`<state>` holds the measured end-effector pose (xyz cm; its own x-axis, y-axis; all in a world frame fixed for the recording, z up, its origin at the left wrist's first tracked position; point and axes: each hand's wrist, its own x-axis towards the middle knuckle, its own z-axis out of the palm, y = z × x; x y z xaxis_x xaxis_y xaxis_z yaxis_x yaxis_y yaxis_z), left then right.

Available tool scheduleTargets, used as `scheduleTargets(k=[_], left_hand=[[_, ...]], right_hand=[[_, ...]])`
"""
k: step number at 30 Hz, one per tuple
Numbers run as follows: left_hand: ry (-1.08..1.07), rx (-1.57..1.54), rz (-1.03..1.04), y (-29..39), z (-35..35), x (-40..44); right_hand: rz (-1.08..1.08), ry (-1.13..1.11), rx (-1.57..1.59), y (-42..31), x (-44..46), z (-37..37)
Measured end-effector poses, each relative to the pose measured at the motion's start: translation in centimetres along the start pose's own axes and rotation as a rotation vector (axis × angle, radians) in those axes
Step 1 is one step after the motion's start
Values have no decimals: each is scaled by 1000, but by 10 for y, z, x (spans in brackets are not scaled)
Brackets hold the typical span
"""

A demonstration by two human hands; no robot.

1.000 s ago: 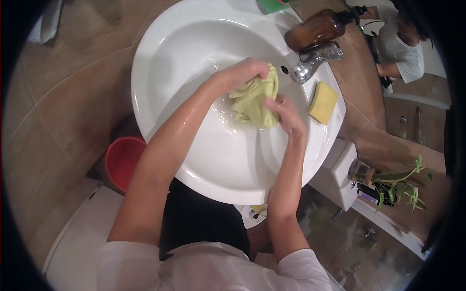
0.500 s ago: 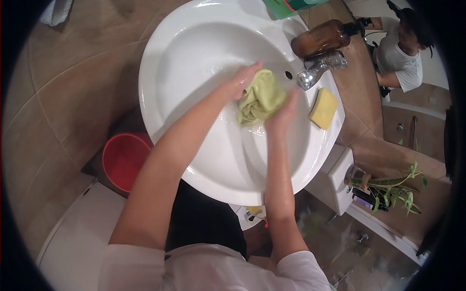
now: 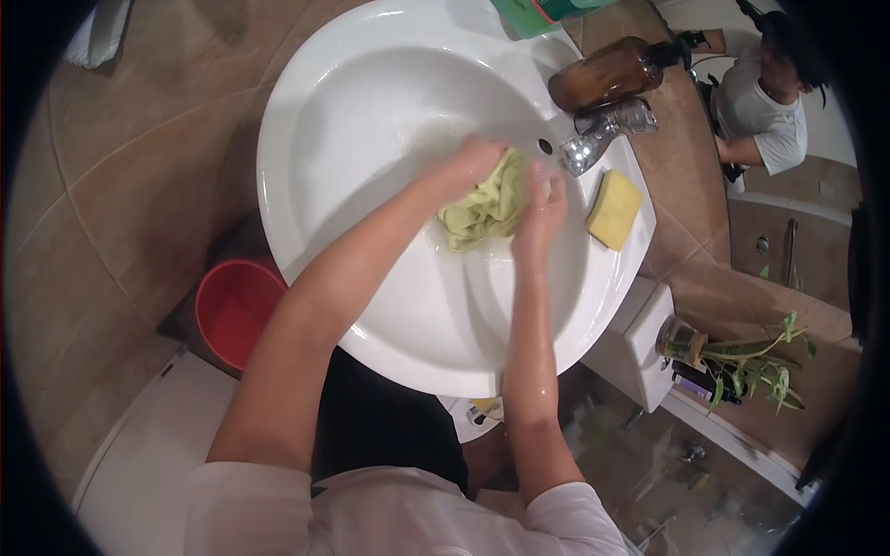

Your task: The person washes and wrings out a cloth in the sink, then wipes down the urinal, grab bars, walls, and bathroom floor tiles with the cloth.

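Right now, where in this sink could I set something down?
The basin is bare between green cloth and near rim, and between left forearm and left rim. Crowded: the right ledge, with brown bottle, tap, sponge.

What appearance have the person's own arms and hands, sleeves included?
The left sleeve and right sleeve are white and short, ending above the elbow. The left hand and right hand are ungloved, and no watch or bracelet shows on either wrist.
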<state>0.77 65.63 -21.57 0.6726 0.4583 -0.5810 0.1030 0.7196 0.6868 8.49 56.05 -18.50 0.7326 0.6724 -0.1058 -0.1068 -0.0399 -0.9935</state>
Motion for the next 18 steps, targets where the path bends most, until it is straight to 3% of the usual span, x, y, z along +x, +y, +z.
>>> scheduleTargets(k=[1, 3, 4, 5, 7, 8, 10, 14, 16, 17, 18], left_hand=[[4, -4, 2, -10, 1, 11], [79, 130, 6, -32, 10, 29], [-50, -133, 259, -36, 15, 5], [-49, -135, 259, -18, 11, -7], [-206, 258, -46, 17, -2, -23], [-202, 258, -44, 16, -8, -24], [-470, 1037, 156, 7, -17, -21], [-362, 967, 201, 9, -8, -20], [-198, 376, 154, 19, -9, -19], [-197, 379, 154, 18, -7, -18], [-117, 99, 105, 16, -1, -16]], right_hand=[[1, -6, -2, 7, -8, 5], [-453, -174, -851, 22, -20, 4], [-259, -140, -851, 6, -14, 4], [-258, -142, -852, -5, -7, -3], [408, -76, 306, -23, 10, -19], [408, -80, 308, -26, 19, -32], [509, -196, 779, -22, 31, -58], [526, -313, 825, -26, 30, -62], [568, -30, 388, -26, 24, -47], [567, -32, 390, -15, 16, -39], [288, -24, -74, 2, 8, -31]])
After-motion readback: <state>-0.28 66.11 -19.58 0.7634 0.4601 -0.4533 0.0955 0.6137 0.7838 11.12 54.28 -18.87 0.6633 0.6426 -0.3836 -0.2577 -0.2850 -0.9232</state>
